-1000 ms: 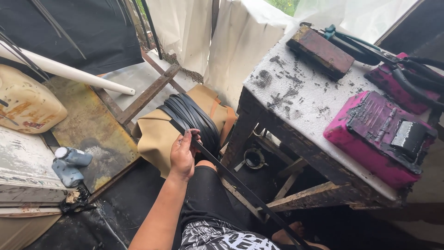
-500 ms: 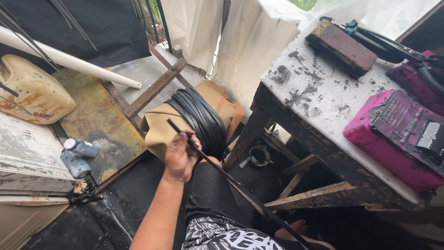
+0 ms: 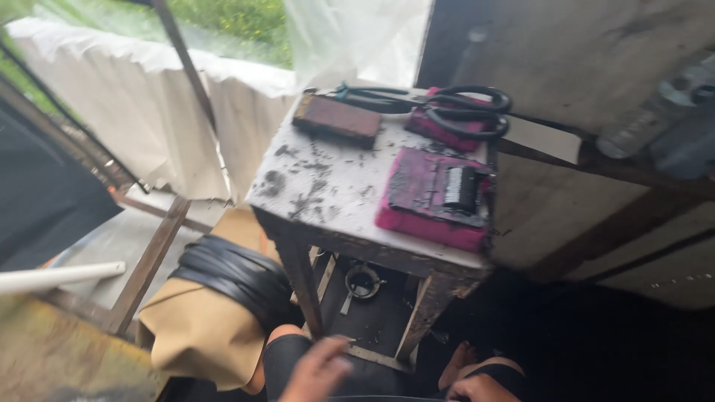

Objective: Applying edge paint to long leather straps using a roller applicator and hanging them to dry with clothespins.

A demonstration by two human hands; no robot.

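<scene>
Nearest the camera, at the bottom edge, the left hand [image 3: 316,370] is blurred and partly cut off; fingers appear loosely extended, with nothing seen in them, though the blur leaves this uncertain. The right hand [image 3: 477,388] shows only as knuckles at the frame edge; its grip cannot be told.

Just left of the left hand, a tan sheet [image 3: 201,335] lies draped over a support, with a bundle of black straps [image 3: 234,277] laid across its top. The hand is near both but touches neither.

Beyond stands a small worn white table [image 3: 328,186], paint stained black. On it, nearest, a pink ink-blackened pad [image 3: 436,199] carries a small black roller [image 3: 460,187]. Behind it lie a brown block [image 3: 337,119] and large black-handled scissors [image 3: 432,104] resting on a second pink pad [image 3: 439,126].

Under the table sits a small dark tin [image 3: 363,283]. Farthest, white cloth [image 3: 149,119] hangs below greenery.
</scene>
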